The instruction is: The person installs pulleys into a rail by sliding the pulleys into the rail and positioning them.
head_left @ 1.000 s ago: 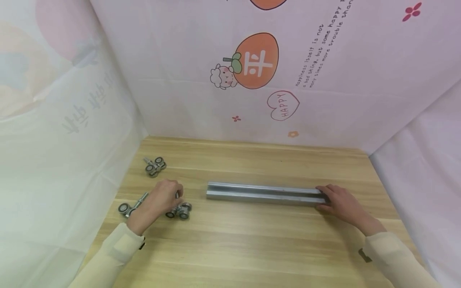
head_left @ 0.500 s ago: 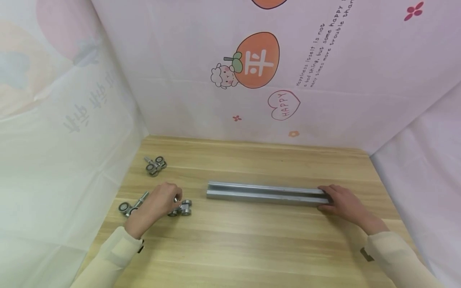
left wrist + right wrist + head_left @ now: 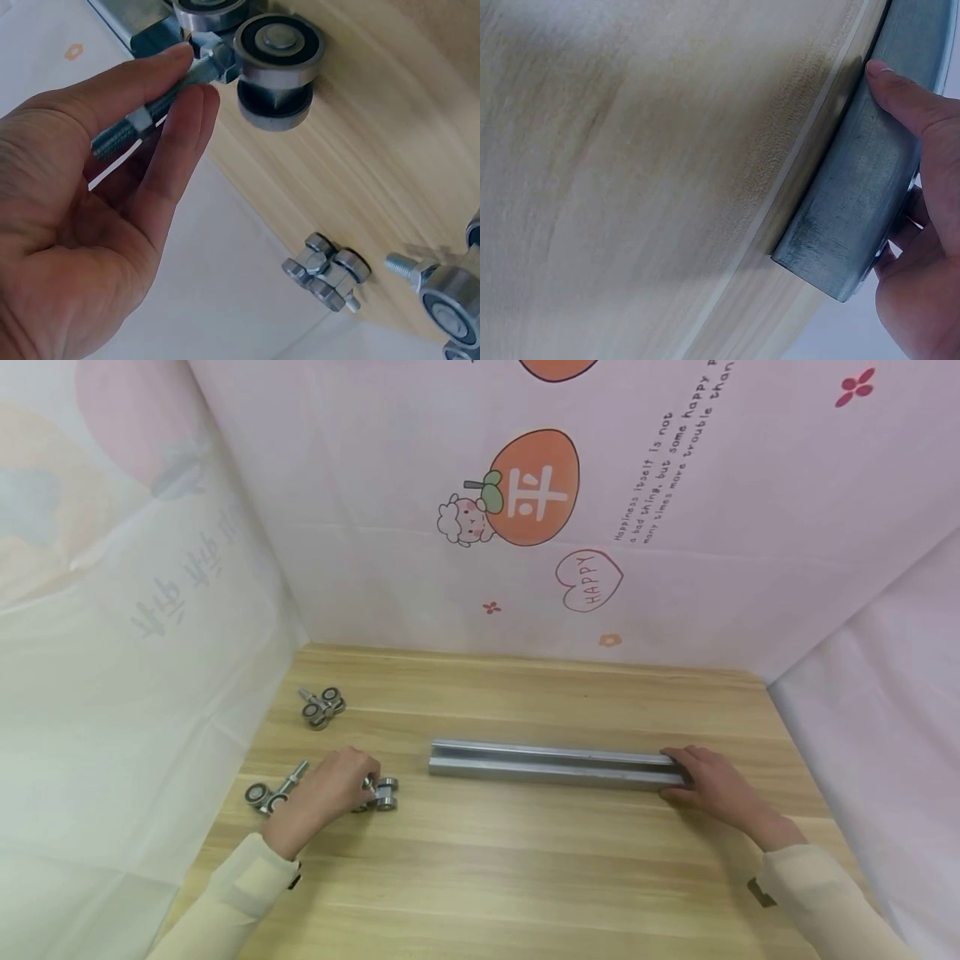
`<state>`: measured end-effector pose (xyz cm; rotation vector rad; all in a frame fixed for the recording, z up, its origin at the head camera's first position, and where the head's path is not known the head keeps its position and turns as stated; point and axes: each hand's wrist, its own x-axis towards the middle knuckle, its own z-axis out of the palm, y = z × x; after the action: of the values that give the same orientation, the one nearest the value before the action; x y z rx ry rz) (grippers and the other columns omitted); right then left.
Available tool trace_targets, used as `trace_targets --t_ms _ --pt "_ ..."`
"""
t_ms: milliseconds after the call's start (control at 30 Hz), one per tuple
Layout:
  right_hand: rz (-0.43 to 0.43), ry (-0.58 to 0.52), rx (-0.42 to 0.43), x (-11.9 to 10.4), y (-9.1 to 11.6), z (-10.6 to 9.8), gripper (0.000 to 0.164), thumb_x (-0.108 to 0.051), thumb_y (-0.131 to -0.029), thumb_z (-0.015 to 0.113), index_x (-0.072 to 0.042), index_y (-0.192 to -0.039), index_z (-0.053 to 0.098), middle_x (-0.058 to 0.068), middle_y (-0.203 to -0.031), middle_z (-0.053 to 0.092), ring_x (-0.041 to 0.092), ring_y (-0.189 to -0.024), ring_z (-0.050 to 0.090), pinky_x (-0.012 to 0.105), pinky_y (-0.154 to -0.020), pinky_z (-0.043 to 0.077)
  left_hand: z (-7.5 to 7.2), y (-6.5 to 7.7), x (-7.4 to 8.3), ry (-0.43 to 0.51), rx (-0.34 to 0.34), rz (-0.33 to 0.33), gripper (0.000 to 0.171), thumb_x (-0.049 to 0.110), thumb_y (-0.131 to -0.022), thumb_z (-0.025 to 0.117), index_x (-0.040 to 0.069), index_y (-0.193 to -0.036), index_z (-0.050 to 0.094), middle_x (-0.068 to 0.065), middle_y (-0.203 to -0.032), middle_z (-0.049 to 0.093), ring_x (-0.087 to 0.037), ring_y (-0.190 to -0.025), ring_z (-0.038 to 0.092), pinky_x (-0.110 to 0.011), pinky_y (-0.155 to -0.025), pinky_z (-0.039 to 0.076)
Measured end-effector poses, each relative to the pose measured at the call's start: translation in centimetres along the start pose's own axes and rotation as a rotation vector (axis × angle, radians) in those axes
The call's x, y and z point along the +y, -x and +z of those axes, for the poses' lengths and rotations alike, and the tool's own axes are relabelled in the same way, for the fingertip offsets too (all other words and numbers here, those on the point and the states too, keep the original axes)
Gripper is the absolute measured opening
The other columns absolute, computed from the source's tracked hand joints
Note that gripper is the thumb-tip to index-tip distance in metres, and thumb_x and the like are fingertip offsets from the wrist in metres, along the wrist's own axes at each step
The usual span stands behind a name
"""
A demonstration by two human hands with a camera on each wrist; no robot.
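Note:
My left hand [image 3: 333,789] pinches the threaded bolt of a roller trolley [image 3: 277,56] between thumb and fingers. The trolley's wheels [image 3: 387,793] point right, toward the near end of a metal channel rail [image 3: 555,764], with a gap between them in the head view. My right hand [image 3: 716,789] grips the rail's right end, thumb on its near side wall in the right wrist view. The rail lies on the table, slot facing up. Part of the held trolley is hidden behind the left fingers in the head view.
A second roller trolley [image 3: 270,793] lies left of the left hand, partly covered by the wrist. Another roller trolley [image 3: 323,707] rests farther back on the wooden table [image 3: 525,877]. Printed white cloth [image 3: 360,577] walls the back and both sides.
The left hand has turned the trolley slightly, so its wheels now stand more squarely toward the rail. The right hand and the rail stay almost where they were.

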<state>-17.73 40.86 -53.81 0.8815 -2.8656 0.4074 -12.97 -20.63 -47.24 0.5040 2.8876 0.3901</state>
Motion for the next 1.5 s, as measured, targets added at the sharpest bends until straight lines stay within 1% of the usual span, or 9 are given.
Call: trace_targets --t_ms 167,333,467,633,867,1133,1233,1400,1500 --pt "-0.001 -0.010 0.014 0.1 0.0 0.3 0.069 -0.022 -0.074 0.096 0.006 -0.129 0.065 0.017 -0.105 0.072 0.034 -0.092 0.069 0.054 -0.080 0.057 0.2 0.1 0.1 0.011 0.001 -0.007 0.018 -0.005 -0.080 0.084 0.010 -0.082 0.075 0.002 -0.077 0.069 -0.010 -0.065 0.056 -0.027 -0.061 0.053" --pt "-0.006 -0.015 0.031 0.0 0.0 0.3 0.069 -0.021 -0.072 0.097 0.005 -0.128 0.065 0.017 -0.105 0.072 0.035 -0.092 0.069 0.055 -0.080 0.057 0.3 0.1 0.1 0.015 0.010 -0.014 0.019 -0.009 -0.080 0.079 0.009 -0.079 0.074 0.000 -0.074 0.068 -0.012 -0.062 0.054 -0.027 -0.058 0.051" --pt "0.003 -0.016 0.028 -0.1 0.0 0.3 0.069 -0.022 -0.072 0.097 0.006 -0.128 0.066 0.017 -0.104 0.072 0.034 -0.092 0.069 0.055 -0.080 0.057 0.3 0.0 -0.1 0.014 0.011 -0.011 0.019 -0.010 -0.079 0.079 0.009 -0.079 0.074 0.000 -0.074 0.069 -0.012 -0.064 0.055 -0.027 -0.058 0.052" --pt "-0.005 -0.009 0.038 0.0 0.1 0.4 0.069 -0.021 -0.072 0.097 0.007 -0.127 0.066 0.019 -0.105 0.072 0.037 -0.092 0.069 0.056 -0.080 0.057 0.2 -0.2 -0.2 0.009 0.027 0.002 0.019 -0.012 -0.078 0.078 0.008 -0.079 0.075 -0.002 -0.074 0.069 -0.013 -0.063 0.055 -0.026 -0.058 0.052" --pt "-0.032 0.001 0.053 0.2 0.3 0.6 0.070 -0.021 -0.070 0.097 0.006 -0.126 0.066 0.017 -0.102 0.072 0.036 -0.089 0.069 0.055 -0.078 0.056 -0.2 -0.4 0.0 0.013 0.040 0.032 0.018 -0.012 -0.079 0.078 0.006 -0.078 0.076 -0.001 -0.072 0.070 -0.011 -0.061 0.055 -0.024 -0.056 0.051" --pt "-0.056 0.007 0.083 0.1 0.2 0.6 0.070 -0.020 -0.069 0.097 0.006 -0.126 0.066 0.014 -0.101 0.072 0.031 -0.087 0.068 0.051 -0.075 0.056 -1.8 -2.0 0.2 -0.025 0.073 0.063 0.016 -0.009 -0.078 0.084 0.005 -0.081 0.077 -0.006 -0.079 0.074 -0.016 -0.067 0.064 -0.030 -0.063 0.058" --pt "-0.049 0.007 0.081 0.0 0.3 0.5 0.071 -0.021 -0.069 0.098 0.006 -0.126 0.066 0.014 -0.101 0.072 0.030 -0.087 0.067 0.050 -0.075 0.056 -1.9 -2.9 0.2 -0.037 0.073 0.080 0.015 -0.007 -0.079 0.084 0.006 -0.081 0.077 -0.005 -0.079 0.074 -0.016 -0.069 0.064 -0.032 -0.065 0.059" --pt "-0.049 0.007 0.083 -0.1 0.3 0.4 0.071 -0.021 -0.069 0.097 0.006 -0.126 0.066 0.014 -0.101 0.072 0.031 -0.087 0.068 0.052 -0.076 0.056 -1.9 -4.5 0.5 -0.013 0.050 0.068 0.015 -0.007 -0.083 0.080 0.007 -0.082 0.078 -0.002 -0.080 0.073 -0.013 -0.069 0.062 -0.030 -0.066 0.058" --pt "-0.057 0.007 0.092 -0.1 0.3 0.5 0.070 -0.021 -0.069 0.097 0.006 -0.126 0.066 0.014 -0.101 0.072 0.031 -0.087 0.068 0.051 -0.076 0.056 -2.0 -5.2 0.8 0.017 0.058 0.076 0.016 -0.010 -0.084 0.077 0.006 -0.081 0.078 -0.003 -0.077 0.073 -0.013 -0.066 0.060 -0.028 -0.064 0.057"
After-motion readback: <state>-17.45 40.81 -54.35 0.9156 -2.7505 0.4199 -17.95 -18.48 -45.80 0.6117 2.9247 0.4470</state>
